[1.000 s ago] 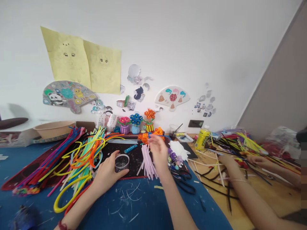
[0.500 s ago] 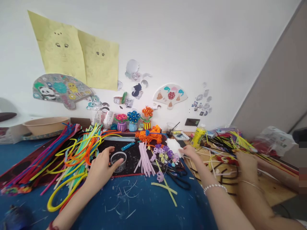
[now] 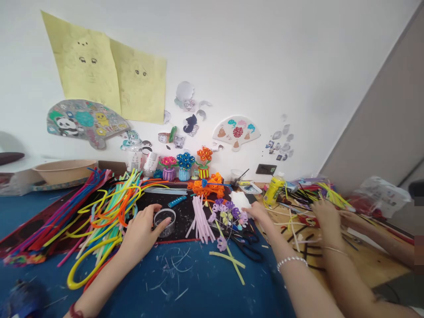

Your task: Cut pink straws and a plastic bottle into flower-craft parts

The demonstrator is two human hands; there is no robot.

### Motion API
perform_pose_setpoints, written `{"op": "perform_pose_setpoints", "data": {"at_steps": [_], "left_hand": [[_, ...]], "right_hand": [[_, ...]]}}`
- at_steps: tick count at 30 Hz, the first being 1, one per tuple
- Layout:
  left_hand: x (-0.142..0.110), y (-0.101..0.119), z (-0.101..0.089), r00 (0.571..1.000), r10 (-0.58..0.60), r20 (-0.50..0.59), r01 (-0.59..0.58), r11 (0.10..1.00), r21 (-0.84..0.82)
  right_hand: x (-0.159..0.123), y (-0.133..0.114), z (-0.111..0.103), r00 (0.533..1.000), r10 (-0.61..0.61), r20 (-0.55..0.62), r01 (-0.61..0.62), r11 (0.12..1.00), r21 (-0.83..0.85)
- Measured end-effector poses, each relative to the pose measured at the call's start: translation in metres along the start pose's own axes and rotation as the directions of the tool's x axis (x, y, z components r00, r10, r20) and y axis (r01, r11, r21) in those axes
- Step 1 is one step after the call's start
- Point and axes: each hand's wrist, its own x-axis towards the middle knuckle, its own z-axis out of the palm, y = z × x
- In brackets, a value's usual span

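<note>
My left hand (image 3: 142, 229) lies on the black mat (image 3: 180, 216) with thumb and fingers closed round a clear round container (image 3: 164, 219). My right hand (image 3: 261, 214), a pearl bracelet on its wrist, rests with loose, spread fingers against the right side of a bunch of purple pipe-cleaner flowers (image 3: 228, 214). The bunch lies on the table, and its green stems (image 3: 232, 260) reach toward me. A bundle of pale pink pipe cleaners (image 3: 201, 218) lies between my two hands.
A big heap of coloured pipe cleaners (image 3: 99, 212) fills the left side. Black scissors (image 3: 247, 247) lie near my right forearm. Orange flowers (image 3: 207, 187), small flower pots (image 3: 184, 165) and a yellow bottle (image 3: 273, 190) stand behind. Another person's hands (image 3: 327, 214) work among pipe cleaners at the right.
My right hand has moved from the mat's middle to the right, and the purple flower bunch now lies on the table. My left hand stayed on the container. The view shifted.
</note>
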Motion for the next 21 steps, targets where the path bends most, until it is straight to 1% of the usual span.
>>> {"op": "perform_pose_setpoints", "data": {"at_steps": [3,5,8,10,13,16,18,21], "left_hand": [[-0.001,-0.001,0.000,1.000,0.013,0.001,-0.013,1.000,0.010],[-0.001,-0.002,0.001,1.000,0.018,0.003,-0.018,1.000,0.007],[-0.002,-0.002,0.000,1.000,0.027,-0.004,-0.027,1.000,0.001],[-0.002,-0.001,0.000,1.000,0.030,-0.004,-0.030,1.000,0.003],[-0.002,-0.001,0.000,0.999,0.035,-0.006,-0.035,0.999,0.004],[-0.003,-0.002,0.000,0.999,0.041,-0.023,-0.041,0.999,0.006],[-0.003,-0.002,0.000,0.997,0.039,-0.060,-0.039,0.999,0.001],[-0.003,0.001,-0.002,0.982,0.062,-0.176,-0.066,0.998,-0.018]], "right_hand": [[-0.006,-0.006,-0.001,1.000,0.027,0.006,-0.027,0.999,0.047],[-0.008,-0.010,-0.008,0.999,0.016,-0.035,-0.012,0.995,0.101],[-0.007,-0.020,-0.030,0.988,-0.027,-0.154,0.059,0.976,0.209],[-0.005,-0.029,-0.049,0.965,-0.056,-0.258,0.132,0.948,0.288],[-0.005,-0.043,-0.078,0.910,-0.056,-0.411,0.236,0.885,0.402],[-0.011,-0.058,-0.103,0.854,-0.024,-0.519,0.323,0.808,0.493],[-0.019,-0.069,-0.114,0.829,-0.034,-0.558,0.393,0.745,0.539],[-0.038,-0.096,-0.126,0.809,-0.117,-0.576,0.510,0.628,0.588]]}}
